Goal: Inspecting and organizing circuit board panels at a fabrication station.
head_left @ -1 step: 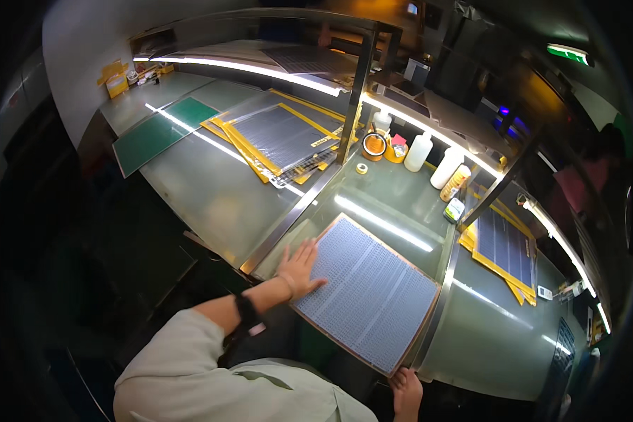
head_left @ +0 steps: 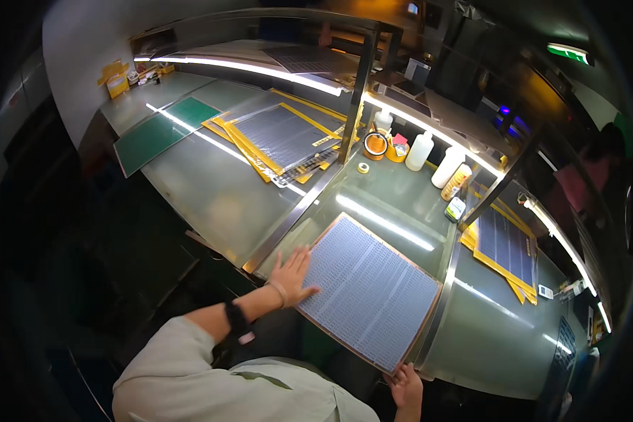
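Observation:
A rectangular blue-grey circuit board panel, covered in fine rows of small marks and edged in copper colour, lies at a slant on the bench in front of me. Its near edge reaches past the bench's front. My left hand is at the panel's left edge with the fingers spread and the thumb over the surface. At the near right corner, my right hand has its fingers curled and pinches the panel's corner. A dark band is on my left wrist.
Behind the panel stand white bottles, a yellow spray can and tape rolls. Yellow-edged framed sheets are stacked on the left, with more sheets on the right. Green boards lie far left. Metal posts carry a lit shelf.
My left hand has slid slightly left and back, toward the outside of the panel's edge. My right hand's fingers have shifted a little at the corner; the panel lies almost the same.

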